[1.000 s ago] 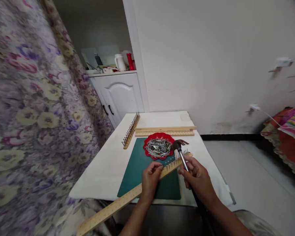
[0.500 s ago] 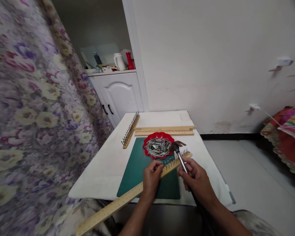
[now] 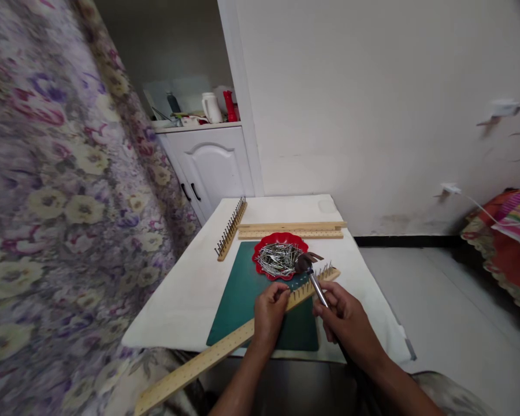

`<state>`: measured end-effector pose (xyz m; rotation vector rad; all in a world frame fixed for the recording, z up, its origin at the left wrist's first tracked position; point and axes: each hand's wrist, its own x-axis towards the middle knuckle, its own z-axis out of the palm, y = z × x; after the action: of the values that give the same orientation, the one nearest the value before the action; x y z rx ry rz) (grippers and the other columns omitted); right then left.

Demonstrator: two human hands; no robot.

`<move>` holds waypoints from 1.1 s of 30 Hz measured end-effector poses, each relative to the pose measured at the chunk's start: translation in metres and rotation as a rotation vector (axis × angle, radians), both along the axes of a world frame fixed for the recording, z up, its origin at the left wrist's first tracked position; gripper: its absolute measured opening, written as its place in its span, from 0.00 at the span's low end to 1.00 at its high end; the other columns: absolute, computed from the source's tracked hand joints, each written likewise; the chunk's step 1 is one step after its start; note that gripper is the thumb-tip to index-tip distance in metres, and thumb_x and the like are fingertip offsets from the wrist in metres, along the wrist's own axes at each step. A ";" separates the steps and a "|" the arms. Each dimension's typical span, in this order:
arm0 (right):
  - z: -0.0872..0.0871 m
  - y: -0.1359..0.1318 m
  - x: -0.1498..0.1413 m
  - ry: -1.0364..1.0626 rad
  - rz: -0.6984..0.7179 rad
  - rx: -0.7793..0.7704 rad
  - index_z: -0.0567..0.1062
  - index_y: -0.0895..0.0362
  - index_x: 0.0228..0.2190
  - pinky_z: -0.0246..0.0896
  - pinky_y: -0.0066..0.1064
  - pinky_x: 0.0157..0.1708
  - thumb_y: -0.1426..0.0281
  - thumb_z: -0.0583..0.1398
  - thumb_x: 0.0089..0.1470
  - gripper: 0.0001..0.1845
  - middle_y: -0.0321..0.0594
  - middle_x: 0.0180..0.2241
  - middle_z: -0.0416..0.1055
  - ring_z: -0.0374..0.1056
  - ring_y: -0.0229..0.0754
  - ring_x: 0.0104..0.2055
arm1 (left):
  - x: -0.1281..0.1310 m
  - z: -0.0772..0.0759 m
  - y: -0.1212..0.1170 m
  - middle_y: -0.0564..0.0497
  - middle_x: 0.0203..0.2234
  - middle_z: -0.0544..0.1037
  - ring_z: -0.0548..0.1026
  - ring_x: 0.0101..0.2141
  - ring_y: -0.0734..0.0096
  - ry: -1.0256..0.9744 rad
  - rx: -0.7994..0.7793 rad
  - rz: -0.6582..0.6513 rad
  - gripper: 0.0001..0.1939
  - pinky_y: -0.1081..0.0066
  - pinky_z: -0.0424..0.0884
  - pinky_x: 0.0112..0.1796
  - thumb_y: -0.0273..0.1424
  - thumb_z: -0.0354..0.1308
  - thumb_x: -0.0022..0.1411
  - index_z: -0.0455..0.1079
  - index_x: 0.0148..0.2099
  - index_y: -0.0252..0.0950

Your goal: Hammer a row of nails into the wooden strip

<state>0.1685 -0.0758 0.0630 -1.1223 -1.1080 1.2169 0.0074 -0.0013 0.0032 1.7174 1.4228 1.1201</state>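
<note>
My right hand (image 3: 344,318) is closed round the shaft of a claw hammer (image 3: 317,289), whose dark head is raised over the row of nails. A long wooden strip (image 3: 216,353) with drilled holes runs slantwise across a green mat (image 3: 231,312), its near end past the table edge. Nails (image 3: 325,271) stand upright along its far part. My left hand (image 3: 269,312) rests at the strip beside the last nails, thumb and fingertips pinched together, apparently on a nail that is mostly hidden. Just beyond, a red scalloped dish (image 3: 256,258) holds a heap of loose nails (image 3: 279,258).
Behind the dish lie more wooden strips (image 3: 290,234) on the white-covered table (image 3: 173,306). Another strip full of upright nails (image 3: 231,228) lies at the back left. A floral curtain (image 3: 69,202) hangs on the left; a wall (image 3: 351,115) rises behind.
The hammer head has dipped slightly and shifted a little left, toward the left hand. My left hand stays pinched at nearly the same spot on the strip.
</note>
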 end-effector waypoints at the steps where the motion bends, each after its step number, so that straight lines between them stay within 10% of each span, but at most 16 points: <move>1: 0.000 -0.001 0.000 -0.007 0.024 -0.005 0.66 0.56 0.45 0.51 0.19 0.12 0.69 0.58 0.52 0.17 0.30 0.24 0.69 0.56 0.26 0.12 | 0.000 0.000 0.000 0.55 0.23 0.74 0.69 0.25 0.74 0.012 0.004 0.000 0.08 0.78 0.61 0.28 0.33 0.54 0.55 0.71 0.31 0.35; 33: -0.008 -0.006 -0.006 -0.261 0.162 -0.012 0.68 0.54 0.46 0.54 0.20 0.11 0.76 0.53 0.52 0.18 0.29 0.23 0.68 0.58 0.30 0.13 | 0.000 -0.008 0.001 0.57 0.19 0.70 0.65 0.22 0.78 -0.004 -0.006 -0.019 0.09 0.80 0.57 0.24 0.33 0.53 0.55 0.72 0.30 0.34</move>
<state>0.1623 -0.0816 0.0549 -1.2456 -1.4131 1.2256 0.0075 -0.0002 -0.0047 1.7205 1.4034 1.1076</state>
